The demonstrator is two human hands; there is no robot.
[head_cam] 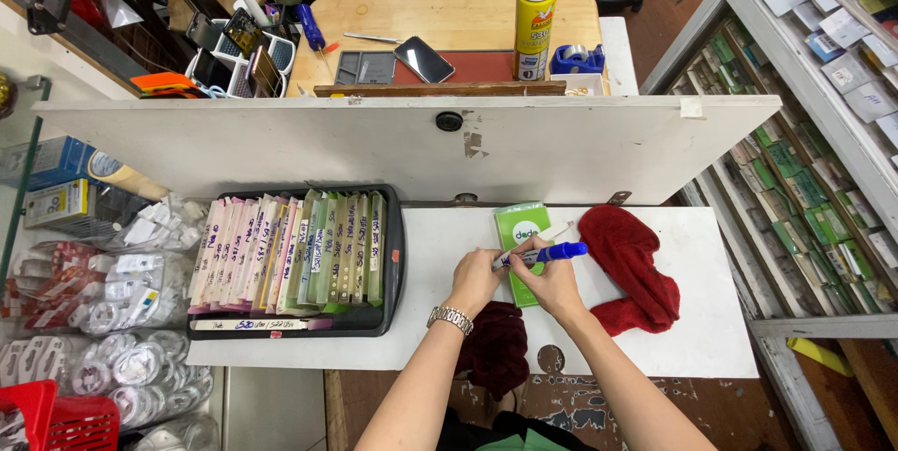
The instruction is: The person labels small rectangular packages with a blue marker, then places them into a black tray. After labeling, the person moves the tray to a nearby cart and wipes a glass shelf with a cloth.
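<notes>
Green packet (520, 226) lies on the tabletop (711, 320), marking underway — right hand (554, 280) clamped on blue marker (547, 253), left hand (475, 281) pinching its tip end; tray (397, 264) packets already labelled.

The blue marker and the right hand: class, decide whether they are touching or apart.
Touching. The head view shows the right hand with its fingers wrapped around the blue marker, gripping its barrel above the green packet on the white table.

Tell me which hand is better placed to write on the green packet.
Right, probably: the right hand grips the blue marker over the green packet, while the left hand only steadies the marker's tip.
</notes>
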